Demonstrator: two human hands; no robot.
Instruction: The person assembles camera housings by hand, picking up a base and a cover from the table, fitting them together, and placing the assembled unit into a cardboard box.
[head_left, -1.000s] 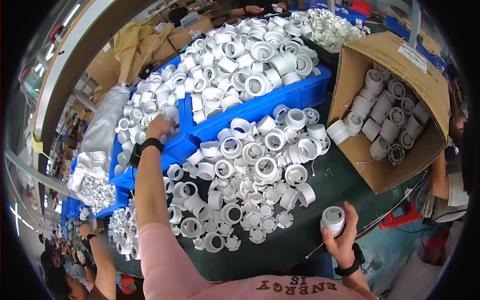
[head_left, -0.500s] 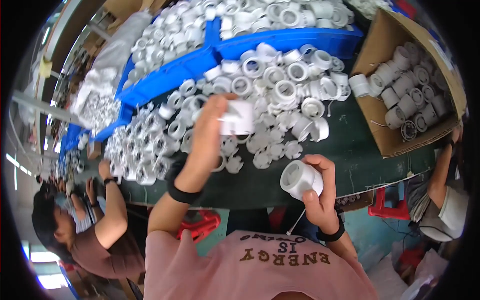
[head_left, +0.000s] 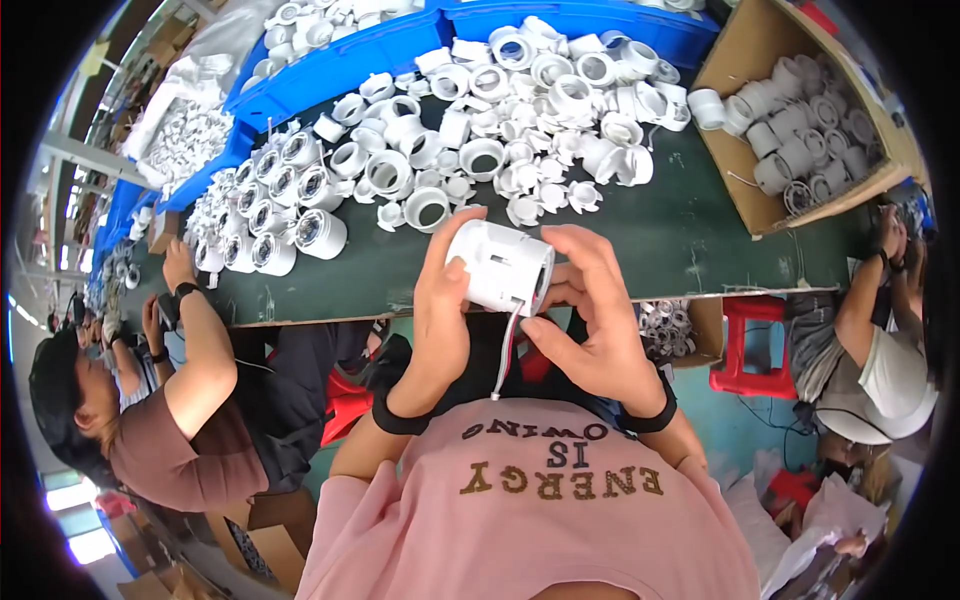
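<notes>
Both my hands are on a white plastic cylindrical housing [head_left: 492, 262], held tilted in front of my chest just off the table's near edge. My left hand [head_left: 443, 325] grips its left end, fingers behind and thumb on the wall. Around the right end curve the fingers of my right hand [head_left: 602, 318], its thumb low beside the wires. A thin cable of several wires [head_left: 507, 350] hangs from that end, with a small pale tip. Slots show in the housing's side. On the table beyond lie loose white rings [head_left: 427, 209] and small lobed white pieces [head_left: 523, 210].
Several white cylinders with dark-centred ends [head_left: 320, 233] stand at left. Blue bins [head_left: 350, 66] of white parts line the back. An open cardboard box [head_left: 738, 62] holds white cylinders at right. A red stool [head_left: 742, 352] stands below. Co-workers sit at left [head_left: 180, 450] and right [head_left: 868, 385].
My left hand has come down from over the parts pile to meet my right hand. The separate white pieces they held are now together as one housing between both hands. My view has shifted.
</notes>
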